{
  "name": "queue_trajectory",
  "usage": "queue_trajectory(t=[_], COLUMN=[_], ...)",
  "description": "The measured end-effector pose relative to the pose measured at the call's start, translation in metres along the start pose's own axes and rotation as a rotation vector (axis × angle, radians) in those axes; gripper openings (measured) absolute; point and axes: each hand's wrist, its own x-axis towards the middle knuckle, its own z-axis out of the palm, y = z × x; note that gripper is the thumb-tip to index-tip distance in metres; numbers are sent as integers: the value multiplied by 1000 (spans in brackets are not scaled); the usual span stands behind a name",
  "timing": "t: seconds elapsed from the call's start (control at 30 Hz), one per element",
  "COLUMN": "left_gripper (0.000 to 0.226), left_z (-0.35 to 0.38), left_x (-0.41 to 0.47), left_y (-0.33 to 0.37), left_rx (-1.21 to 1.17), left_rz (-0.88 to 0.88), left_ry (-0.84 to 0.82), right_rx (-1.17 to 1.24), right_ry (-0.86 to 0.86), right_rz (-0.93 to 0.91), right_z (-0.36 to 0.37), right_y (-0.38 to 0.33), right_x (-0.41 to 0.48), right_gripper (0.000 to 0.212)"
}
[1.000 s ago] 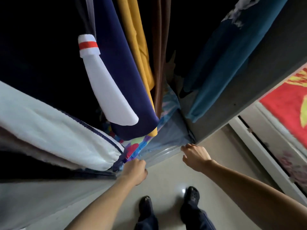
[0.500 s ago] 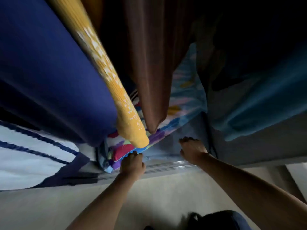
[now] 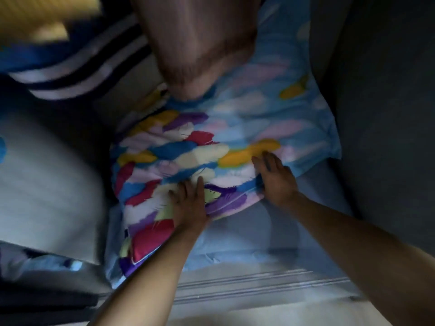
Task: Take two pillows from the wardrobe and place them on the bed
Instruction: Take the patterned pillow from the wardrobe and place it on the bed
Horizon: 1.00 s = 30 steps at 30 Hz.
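Note:
A pillow (image 3: 188, 149) in a light blue cover printed with coloured feathers lies on the wardrobe floor, under the hanging clothes. My left hand (image 3: 189, 205) lies flat on its near part, fingers spread. At the pillow's front right edge my right hand (image 3: 275, 180) has its fingers stretched over the top, and its thumb sits at the edge. Neither hand visibly grips the pillow. Beneath it lies plain light blue bedding (image 3: 235, 238); I cannot tell whether that is a second pillow.
A brown garment (image 3: 200, 43) hangs down onto the pillow's far side, with a navy and white striped one (image 3: 82, 67) to its left. A bulky white item (image 3: 47, 172) fills the left. The dark wardrobe wall (image 3: 388, 114) closes the right; the door track (image 3: 259, 285) runs below.
My head has dropped in under the clothes, so the pillow now fills the view. Both hands have moved from the wardrobe's front edge onto the pillow.

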Motion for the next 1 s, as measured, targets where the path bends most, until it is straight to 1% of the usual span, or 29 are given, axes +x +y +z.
queue_trajectory(t=[0.07, 0.17, 0.2, 0.27, 0.37, 0.47, 0.5, 0.53, 0.57, 0.67, 0.73, 0.77, 0.87, 0.9, 0.93, 1.0], left_gripper=[100, 66, 58, 48, 38, 38, 39, 39, 39, 40, 46, 54, 93, 99, 98, 82], left_z=[5, -1, -5, -14, -28, -33, -34, -36, -38, -39, -38, -36, -27, -24, -23, -25], left_x=[10, 13, 11, 3, -20, -49, -57, -62, -65, -62, -62, -64, -73, -73, -72, -64], left_y=[3, 5, 4, -2, -24, -58, -67, -72, -73, -69, -64, -62, -64, -64, -65, -63], left_rx=[-3, -70, -100, -167, -238, -268, -268, -268, -265, -232, -145, -86, 19, 25, 35, 54], left_rz=[-31, -56, -60, -82, -85, -14, 5, 18, 25, 31, 38, 48, 76, 72, 62, 38], left_ry=[2, 81, 92, 103, 174, 184, 178, 174, 171, 154, 150, 146, 133, 143, 151, 153], right_rx=[-15, -52, -56, -85, -169, -214, -218, -217, -207, -142, -86, -73, -30, -17, -7, 17], right_ry=[-29, -18, -15, 6, 38, -15, -30, -35, -22, 43, -17, -45, -54, -43, -30, -3], right_rz=[14, 17, 3, -47, -97, -105, -118, -137, -157, -173, -140, -123, -114, -123, -136, -170], right_z=[8, 10, 7, -3, -16, -18, -18, -16, -15, -19, -28, -31, -41, -45, -49, -59], right_y=[-1, -5, -6, -4, 7, 7, 3, -2, -6, -14, -16, -17, -18, -17, -18, -20], right_x=[9, 11, 9, 3, -8, -26, -34, -42, -49, -53, -48, -46, -44, -44, -45, -47], right_gripper=[90, 94, 97, 103, 106, 112, 111, 105, 94, 55, 43, 42, 43, 42, 41, 38])
